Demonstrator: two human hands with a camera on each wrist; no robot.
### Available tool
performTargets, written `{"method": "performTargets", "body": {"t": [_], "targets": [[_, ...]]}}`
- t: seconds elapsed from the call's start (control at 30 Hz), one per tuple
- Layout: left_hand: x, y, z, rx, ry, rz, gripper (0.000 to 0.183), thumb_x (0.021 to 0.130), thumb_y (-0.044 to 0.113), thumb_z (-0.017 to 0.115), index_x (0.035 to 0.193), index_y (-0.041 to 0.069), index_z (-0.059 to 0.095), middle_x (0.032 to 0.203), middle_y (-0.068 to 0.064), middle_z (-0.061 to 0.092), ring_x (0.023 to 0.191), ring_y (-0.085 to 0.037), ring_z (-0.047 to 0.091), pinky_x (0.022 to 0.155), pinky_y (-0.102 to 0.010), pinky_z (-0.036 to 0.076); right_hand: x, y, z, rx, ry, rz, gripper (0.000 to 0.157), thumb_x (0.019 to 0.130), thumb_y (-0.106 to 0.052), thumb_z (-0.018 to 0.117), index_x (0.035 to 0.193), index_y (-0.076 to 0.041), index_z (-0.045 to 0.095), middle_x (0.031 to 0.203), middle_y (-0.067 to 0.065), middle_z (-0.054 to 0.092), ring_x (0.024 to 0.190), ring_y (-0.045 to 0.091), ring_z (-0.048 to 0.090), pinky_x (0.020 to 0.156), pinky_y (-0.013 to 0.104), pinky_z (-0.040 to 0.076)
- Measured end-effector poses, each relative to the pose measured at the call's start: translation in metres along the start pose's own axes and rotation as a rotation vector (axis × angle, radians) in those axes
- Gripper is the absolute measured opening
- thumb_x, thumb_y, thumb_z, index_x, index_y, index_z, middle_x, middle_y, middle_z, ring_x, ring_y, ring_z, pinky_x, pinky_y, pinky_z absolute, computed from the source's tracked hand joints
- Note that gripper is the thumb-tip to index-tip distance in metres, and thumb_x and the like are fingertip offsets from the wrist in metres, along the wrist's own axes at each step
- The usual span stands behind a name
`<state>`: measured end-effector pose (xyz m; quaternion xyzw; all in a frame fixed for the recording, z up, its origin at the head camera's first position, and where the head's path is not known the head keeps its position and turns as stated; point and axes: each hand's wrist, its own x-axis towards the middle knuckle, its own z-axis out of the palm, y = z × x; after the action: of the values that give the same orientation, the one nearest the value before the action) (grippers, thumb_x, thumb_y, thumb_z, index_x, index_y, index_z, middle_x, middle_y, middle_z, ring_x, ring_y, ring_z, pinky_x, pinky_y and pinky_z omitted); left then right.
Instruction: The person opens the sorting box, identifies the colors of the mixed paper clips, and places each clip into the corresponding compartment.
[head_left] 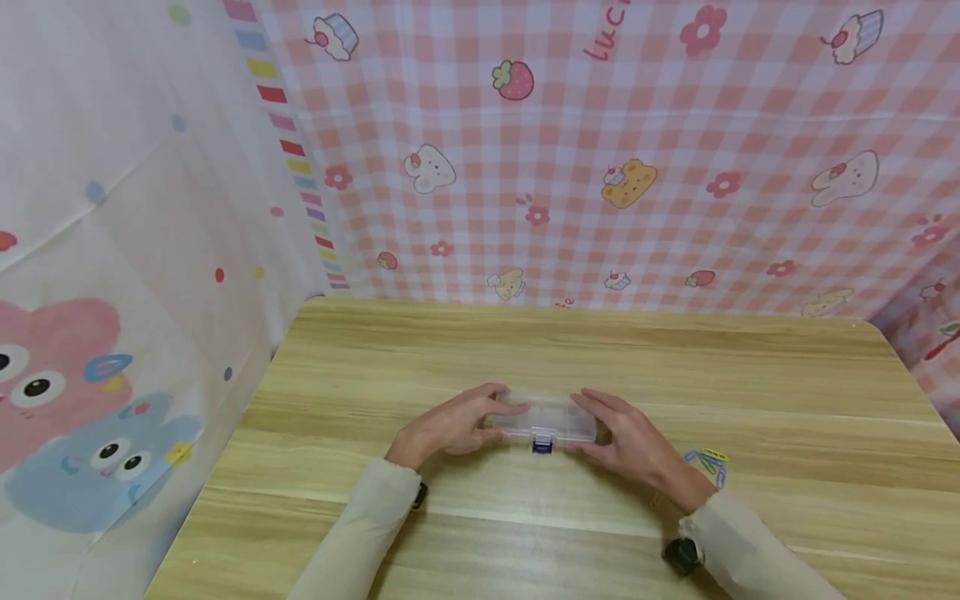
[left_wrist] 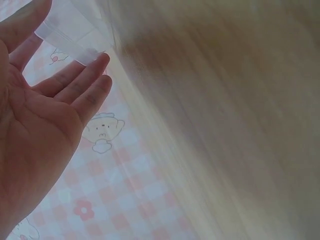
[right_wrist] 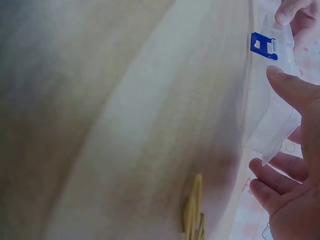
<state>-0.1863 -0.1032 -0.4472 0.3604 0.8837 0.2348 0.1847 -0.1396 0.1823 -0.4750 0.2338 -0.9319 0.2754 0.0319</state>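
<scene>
A clear plastic box (head_left: pixel 555 421) with a blue latch (head_left: pixel 542 445) on its near side lies in the middle of the table. My left hand (head_left: pixel 461 421) holds its left end between thumb and fingers; in the left wrist view the fingertips (left_wrist: pixel 103 60) are at the box's corner. The right hand (head_left: pixel 626 433) grips the other end, with its thumb (right_wrist: pixel 295 90) on the latch side. The blue latch (right_wrist: pixel 263 46) sticks out from the box wall in the right wrist view.
Several coloured paper clips (head_left: pixel 707 462) lie on the wooden table (head_left: pixel 375 358), right of the right wrist. A yellow paper clip (right_wrist: pixel 197 195) shows in the right wrist view. A pink checked cloth (head_left: pixel 480 208) hangs behind the table, and a white printed cloth (head_left: pixel 187 275) at the left.
</scene>
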Motion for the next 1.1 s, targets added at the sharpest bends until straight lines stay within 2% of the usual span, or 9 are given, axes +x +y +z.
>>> {"method": "performTargets", "body": {"t": [0.17, 0.37, 0.57, 0.73, 0.93, 1.1], "targets": [[-0.001, 0.000, -0.001, -0.010, -0.003, 0.012, 0.048, 0.098, 0.025, 0.064, 0.144, 0.023, 0.052, 0.156, -0.015, 0.036, 0.140, -0.033, 0.040, 0.114, -0.045, 0.038, 0.001, 0.000, 0.001, 0.053, -0.031, 0.053, 0.077, 0.081, -0.032, 0.083, 0.144, -0.004, 0.049, 0.142, 0.021, 0.052, 0.127, 0.040, 0.053, 0.102, 0.054, 0.048], [-0.003, -0.001, -0.003, -0.028, -0.003, 0.026, 0.047, 0.098, 0.025, 0.064, 0.143, 0.023, 0.053, 0.155, -0.015, 0.038, 0.139, -0.034, 0.042, 0.114, -0.046, 0.038, 0.002, -0.001, 0.003, 0.049, -0.061, 0.093, 0.083, 0.081, -0.034, 0.084, 0.147, -0.004, 0.045, 0.138, 0.018, 0.052, 0.120, 0.034, 0.057, 0.099, 0.051, 0.051], [-0.003, 0.000, -0.006, -0.064, -0.015, 0.022, 0.046, 0.098, 0.026, 0.063, 0.144, 0.023, 0.054, 0.156, -0.016, 0.038, 0.140, -0.035, 0.041, 0.115, -0.046, 0.036, 0.001, -0.002, 0.004, 0.050, -0.058, 0.074, 0.085, 0.079, -0.028, 0.086, 0.148, -0.006, 0.042, 0.135, 0.017, 0.052, 0.118, 0.033, 0.058, 0.098, 0.051, 0.052], [-0.003, 0.000, -0.008, -0.087, -0.022, 0.011, 0.045, 0.100, 0.027, 0.060, 0.144, 0.023, 0.053, 0.157, -0.016, 0.036, 0.143, -0.034, 0.037, 0.117, -0.046, 0.033, -0.002, 0.000, 0.001, 0.084, -0.054, 0.051, 0.084, 0.080, -0.032, 0.085, 0.149, -0.011, 0.042, 0.140, 0.015, 0.051, 0.124, 0.035, 0.055, 0.101, 0.053, 0.049], [-0.003, -0.002, -0.012, -0.103, 0.008, 0.037, 0.044, 0.100, 0.030, 0.060, 0.143, 0.022, 0.055, 0.153, -0.017, 0.039, 0.140, -0.033, 0.040, 0.116, -0.050, 0.034, -0.003, 0.002, -0.001, 0.097, -0.045, 0.048, 0.083, 0.083, -0.033, 0.081, 0.151, -0.012, 0.039, 0.142, 0.013, 0.050, 0.127, 0.035, 0.053, 0.102, 0.055, 0.048], [-0.002, -0.003, -0.016, -0.127, 0.024, 0.052, 0.041, 0.100, 0.028, 0.059, 0.141, 0.020, 0.057, 0.149, -0.016, 0.045, 0.137, -0.031, 0.044, 0.114, -0.049, 0.037, -0.004, 0.001, -0.002, 0.084, -0.005, 0.045, 0.087, 0.081, -0.031, 0.084, 0.151, -0.010, 0.038, 0.142, 0.017, 0.049, 0.127, 0.038, 0.053, 0.102, 0.057, 0.046]]}}
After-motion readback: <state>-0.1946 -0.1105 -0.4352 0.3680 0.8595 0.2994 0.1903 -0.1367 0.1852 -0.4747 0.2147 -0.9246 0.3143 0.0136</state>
